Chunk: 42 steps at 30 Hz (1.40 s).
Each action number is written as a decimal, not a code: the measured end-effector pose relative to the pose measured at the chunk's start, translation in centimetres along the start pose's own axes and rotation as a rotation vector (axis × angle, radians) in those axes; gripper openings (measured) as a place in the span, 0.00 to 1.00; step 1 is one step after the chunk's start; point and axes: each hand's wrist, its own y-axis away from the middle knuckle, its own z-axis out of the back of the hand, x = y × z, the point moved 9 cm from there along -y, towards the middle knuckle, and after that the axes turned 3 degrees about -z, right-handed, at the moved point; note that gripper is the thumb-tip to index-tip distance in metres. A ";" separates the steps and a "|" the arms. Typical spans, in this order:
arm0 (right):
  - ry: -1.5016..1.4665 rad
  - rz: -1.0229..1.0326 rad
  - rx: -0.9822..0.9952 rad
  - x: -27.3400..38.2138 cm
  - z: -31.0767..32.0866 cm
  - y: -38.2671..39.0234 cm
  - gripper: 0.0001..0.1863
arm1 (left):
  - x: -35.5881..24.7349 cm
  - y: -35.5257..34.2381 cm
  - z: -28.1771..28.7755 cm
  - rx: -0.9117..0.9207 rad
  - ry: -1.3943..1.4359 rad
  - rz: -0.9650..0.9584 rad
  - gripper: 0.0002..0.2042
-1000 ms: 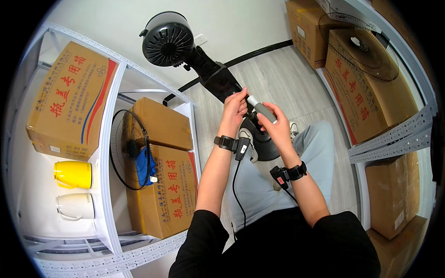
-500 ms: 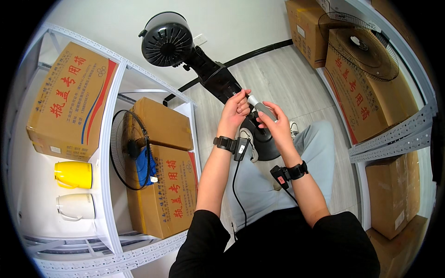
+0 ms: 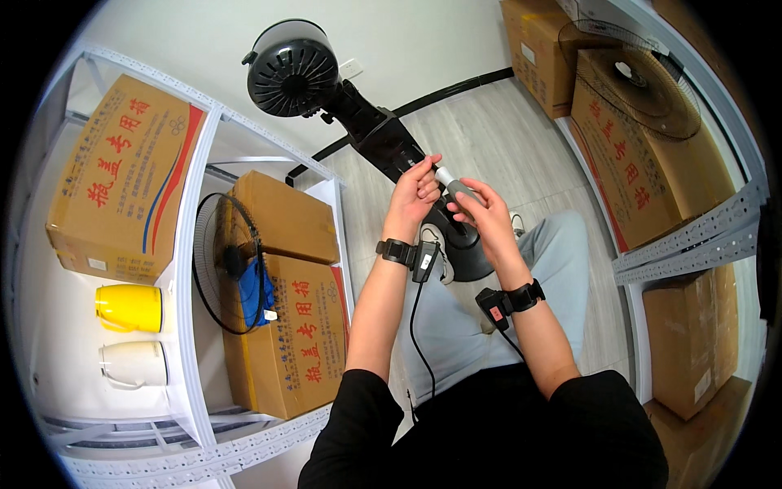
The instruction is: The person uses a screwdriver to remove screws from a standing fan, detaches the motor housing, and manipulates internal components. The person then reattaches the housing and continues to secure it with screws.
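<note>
- The right hand (image 3: 482, 212) had its fingers closed around a gray tool (image 3: 459, 191), likely a screwdriver, between both hands by the black fan stand (image 3: 389, 145).
- The left hand (image 3: 415, 194) was curled near its pale end; any pinched item was hidden.
- Aligning the tool seemed underway; the next move called for steadiness.

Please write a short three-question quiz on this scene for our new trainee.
1. Which hand holds the grey-handled tool: left or right?
2. True or false: the yellow container sits beside a white container on the left-hand shelving.
3. Fill in the colour: the slotted fan head near the wall is ____.

Key: 1. Right hand. 2. True. 3. Black.
</note>
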 end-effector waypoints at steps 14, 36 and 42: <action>0.087 -0.047 -0.016 -0.6 0.0 -0.5 0.22 | 0.1 0.3 -0.2 0.111 0.063 0.054 0.16; 0.564 0.167 -0.043 4.4 -0.6 6.2 0.19 | -5.6 3.5 5.5 -0.159 -0.072 -0.382 0.10; 0.681 0.401 -0.027 8.2 -6.9 5.6 0.19 | -10.4 5.9 6.4 -0.354 0.069 -0.479 0.08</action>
